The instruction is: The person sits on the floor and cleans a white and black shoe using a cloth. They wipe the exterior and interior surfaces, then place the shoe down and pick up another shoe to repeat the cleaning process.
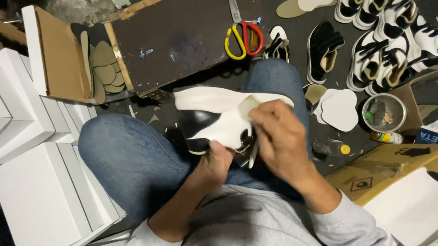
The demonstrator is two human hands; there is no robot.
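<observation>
Left hand (215,164): grip clenching the near, lower edge of a black-and-white shoe upper (214,119), holding it up over the lap between the two knees.

Right hand (282,139): grip closing on a pale insole piece (247,105), fingers pressing it onto the upper's right end; a slim metal tool (254,152) is hanging down beneath the palm, though whether the hand is gripping it cannot be told.

Shoe upper: long axis running left to right across the lap, its white flap stretching away toward the dark board (179,40). The right hand is sitting over its far right end, the left under its middle.

Beyond: red-and-yellow scissors (242,34) lying on the board; finished shoes (384,43) standing on the floor at upper right; a metal tin (384,111) beside loose white cut-outs (340,108); white boxes (23,132) stacking up at left.
</observation>
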